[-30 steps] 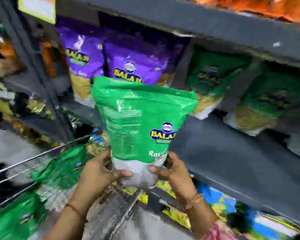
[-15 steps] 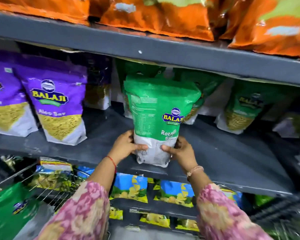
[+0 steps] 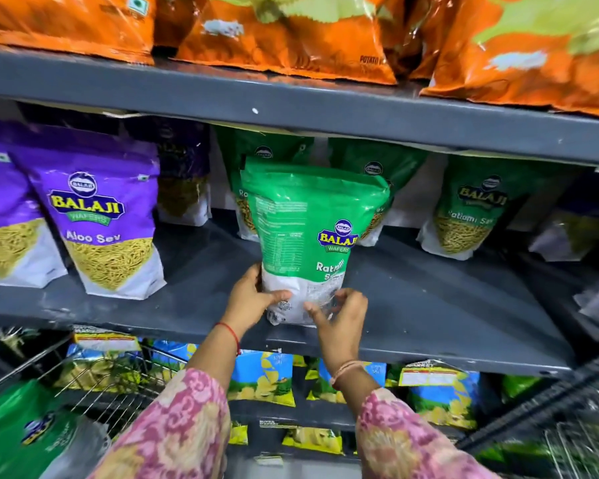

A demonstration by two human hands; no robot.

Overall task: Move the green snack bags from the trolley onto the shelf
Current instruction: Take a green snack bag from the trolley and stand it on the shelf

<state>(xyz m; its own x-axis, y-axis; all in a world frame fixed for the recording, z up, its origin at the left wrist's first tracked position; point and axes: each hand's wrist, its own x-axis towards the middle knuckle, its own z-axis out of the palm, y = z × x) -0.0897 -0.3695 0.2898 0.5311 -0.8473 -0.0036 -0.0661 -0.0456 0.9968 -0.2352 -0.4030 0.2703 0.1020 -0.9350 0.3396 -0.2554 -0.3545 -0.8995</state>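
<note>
A green snack bag [image 3: 305, 233] stands upright near the front of the grey middle shelf [image 3: 429, 305], its back panel facing me. My left hand [image 3: 248, 299] grips its white bottom left corner. My right hand [image 3: 339, 314] holds the bottom right, fingers curled on the clear base. More green bags stand behind it [image 3: 267, 157] and to the right [image 3: 471, 209]. In the wire trolley [image 3: 94, 378] at lower left lies another green bag [image 3: 25, 433].
Purple bags [image 3: 101, 216] fill the left of the same shelf. Orange bags [image 3: 291, 32] sit on the shelf above, whose front edge hangs low. Blue and yellow packets [image 3: 261, 378] line the shelf below. Bare shelf surface lies right of the held bag.
The bag went from above the trolley up and forward onto the middle shelf. Both hands stayed on its base and it now stands on the shelf surface.
</note>
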